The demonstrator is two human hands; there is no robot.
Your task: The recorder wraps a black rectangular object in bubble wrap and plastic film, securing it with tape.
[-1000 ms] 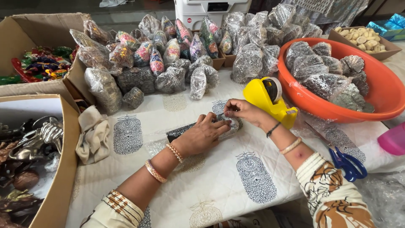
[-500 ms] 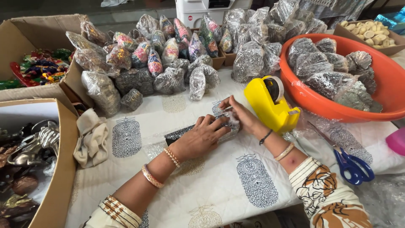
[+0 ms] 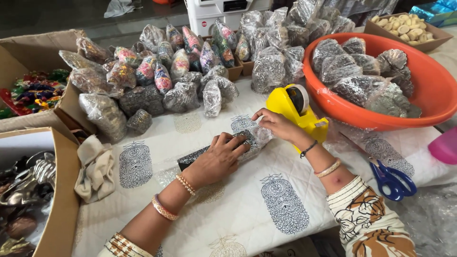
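Observation:
A silvery patterned item in clear plastic wrap [image 3: 251,139] lies on the white printed cloth [image 3: 247,200] in front of me. My left hand [image 3: 216,159] presses flat on its near end, fingers over the wrap. My right hand [image 3: 278,124] pinches the plastic at the far end, right beside a yellow tape dispenser [image 3: 297,110]. Both wrists wear bangles.
An orange tub [image 3: 428,90] of wrapped silver pieces sits at the right. Many wrapped packets [image 3: 166,76] are heaped at the back. Cardboard boxes [image 3: 59,190] stand on the left, a beige cloth [image 3: 97,166] beside them. Blue scissors [image 3: 392,178] lie at the right.
My right hand has shifted slightly along the far end of the wrapped item, working the plastic. My left hand keeps pressing it down. The view has drifted a little.

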